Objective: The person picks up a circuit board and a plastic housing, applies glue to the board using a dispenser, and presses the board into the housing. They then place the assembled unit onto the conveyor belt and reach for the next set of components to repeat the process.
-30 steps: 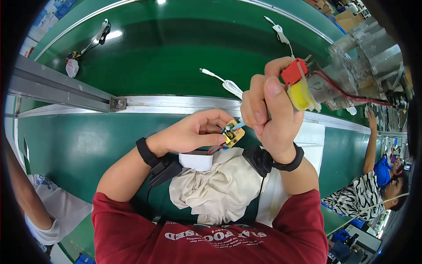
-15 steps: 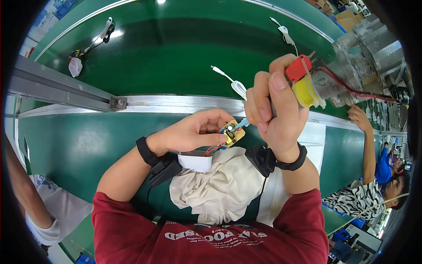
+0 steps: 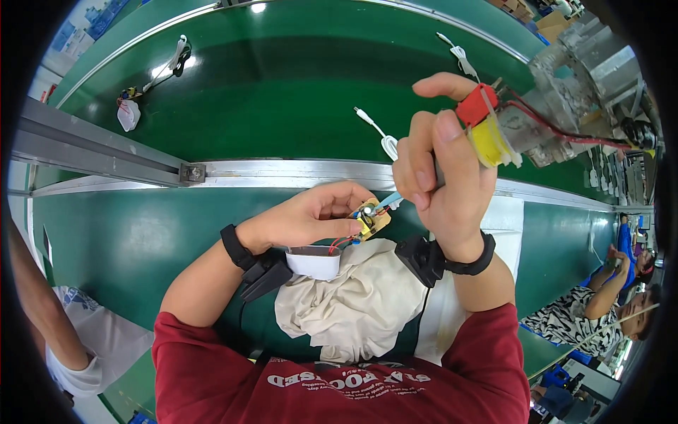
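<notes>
My left hand (image 3: 311, 215) pinches a small tan circuit board (image 3: 381, 220) with yellow and dark components on it. Red wires run from the board to a white plastic housing (image 3: 313, 266), which sits on a crumpled cream cloth (image 3: 353, 300). In my right hand (image 3: 452, 184) is a grey pen-like tool (image 3: 514, 131) wrapped in yellow tape, with a red switch (image 3: 478, 104) and a thin blue tip (image 3: 388, 201). That tip reaches the board's components; exact contact is too small to tell. My index finger is raised off the switch, the other fingers wrapped round the tool.
Beyond a metal rail (image 3: 282, 169) lies a green belt (image 3: 261, 106) with white corded cables (image 3: 388, 146) and another housing (image 3: 128, 114). A metal post (image 3: 99, 152) stands left. Bulky clear-and-metal equipment (image 3: 586, 85) hangs at right. Co-workers sit on both sides.
My right index finger has lifted from the red switch. Cables and the housing on the belt have shifted slightly right. The right co-worker's arm has drawn back from the belt.
</notes>
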`<action>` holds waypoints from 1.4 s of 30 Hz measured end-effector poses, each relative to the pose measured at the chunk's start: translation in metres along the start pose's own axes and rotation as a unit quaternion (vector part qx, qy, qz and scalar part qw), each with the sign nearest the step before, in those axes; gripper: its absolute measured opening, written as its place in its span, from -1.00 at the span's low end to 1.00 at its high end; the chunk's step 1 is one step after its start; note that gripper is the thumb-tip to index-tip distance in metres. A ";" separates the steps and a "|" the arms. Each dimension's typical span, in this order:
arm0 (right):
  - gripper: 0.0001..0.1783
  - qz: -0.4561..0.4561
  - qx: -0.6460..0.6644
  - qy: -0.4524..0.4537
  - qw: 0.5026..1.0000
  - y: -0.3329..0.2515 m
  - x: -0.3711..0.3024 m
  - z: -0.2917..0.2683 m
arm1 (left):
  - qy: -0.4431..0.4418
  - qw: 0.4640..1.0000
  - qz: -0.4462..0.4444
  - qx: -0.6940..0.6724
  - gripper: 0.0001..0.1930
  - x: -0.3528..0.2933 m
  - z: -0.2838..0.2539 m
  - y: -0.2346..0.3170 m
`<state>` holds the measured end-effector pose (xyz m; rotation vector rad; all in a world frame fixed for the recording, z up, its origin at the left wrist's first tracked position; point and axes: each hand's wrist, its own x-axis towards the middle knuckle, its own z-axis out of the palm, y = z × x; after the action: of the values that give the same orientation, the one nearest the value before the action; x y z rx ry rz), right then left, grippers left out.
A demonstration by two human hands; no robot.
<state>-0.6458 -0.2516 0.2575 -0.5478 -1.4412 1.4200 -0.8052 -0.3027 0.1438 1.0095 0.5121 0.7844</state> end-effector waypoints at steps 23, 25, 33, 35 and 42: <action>-0.70 0.041 0.022 -0.067 0.997 -0.019 -0.021 0.024 | 0.137 0.959 0.118 0.219 -0.44 0.023 -0.052 0.088; -0.71 0.040 0.024 -0.070 0.996 -0.019 -0.018 0.027 | 0.166 0.916 0.143 0.337 -0.42 0.036 -0.065 0.093; -0.72 0.033 0.018 -0.062 0.997 -0.014 -0.017 0.033 | 0.361 0.721 0.244 0.538 -0.39 0.028 -0.051 0.069; -0.71 0.036 0.015 -0.057 0.998 -0.013 -0.017 0.035 | 0.368 0.742 0.236 0.507 -0.41 0.011 -0.046 0.057; -0.68 0.036 0.011 -0.048 0.998 -0.009 -0.016 0.042 | 0.376 0.800 0.235 0.405 -0.56 -0.029 -0.028 0.033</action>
<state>-0.6723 -0.2868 0.2682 -0.5287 -1.4920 1.5359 -0.8544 -0.2997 0.1616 1.6408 1.4025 1.4960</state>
